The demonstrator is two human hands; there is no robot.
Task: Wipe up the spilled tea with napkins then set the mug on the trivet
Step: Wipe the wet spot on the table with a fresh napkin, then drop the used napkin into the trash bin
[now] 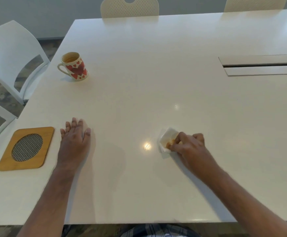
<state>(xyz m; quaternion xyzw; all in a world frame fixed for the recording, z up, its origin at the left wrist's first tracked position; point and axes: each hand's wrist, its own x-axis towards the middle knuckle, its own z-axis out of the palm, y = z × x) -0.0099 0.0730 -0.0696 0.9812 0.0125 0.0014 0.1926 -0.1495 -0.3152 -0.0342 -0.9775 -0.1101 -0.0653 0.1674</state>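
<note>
A white mug (pixel 75 66) with red hearts stands upright at the far left of the white table (pixel 156 74), handle to the left, tea stains inside. A square wooden trivet (pixel 26 148) with a round mesh centre lies at the near left edge. My left hand (pixel 75 139) rests flat on the table just right of the trivet, fingers apart, holding nothing. My right hand (pixel 188 144) is closed on a crumpled white napkin (pixel 166 140) with a brown tea stain, pressed against the tabletop at the near right.
White chairs (pixel 14 53) stand along the left side, and two more chair backs (pixel 130 7) show at the far edge. A cable slot with flaps (pixel 262 65) is set into the table at the right.
</note>
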